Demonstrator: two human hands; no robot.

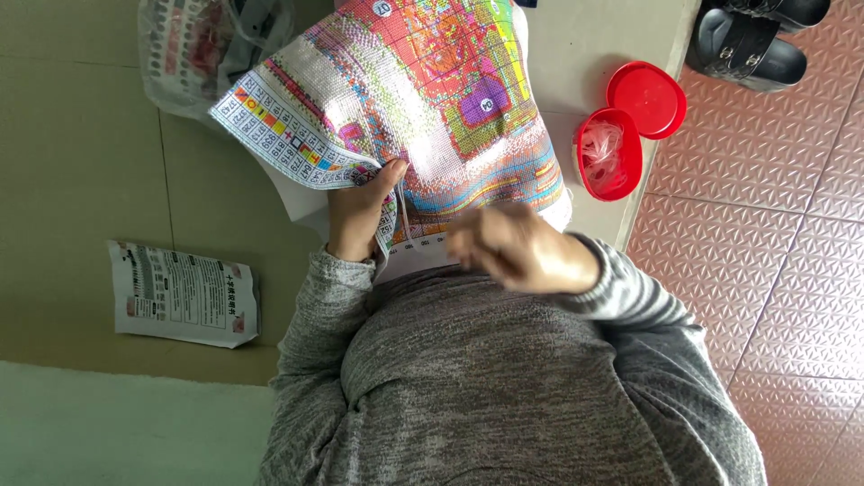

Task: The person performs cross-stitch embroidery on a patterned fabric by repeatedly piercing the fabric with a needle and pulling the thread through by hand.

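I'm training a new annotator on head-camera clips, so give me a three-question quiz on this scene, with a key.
1. True or false: the left hand pinches the edge of the cross-stitch cloth.
2. Which lies open beside the cloth? A) red oval box B) blue tin C) glass jar
3. What lies flat on the surface at the picture's left side?

Key
1. True.
2. A; its lid lies touching it.
3. A printed paper sheet. The right hand is blurred, so what its fingers hold cannot be told.
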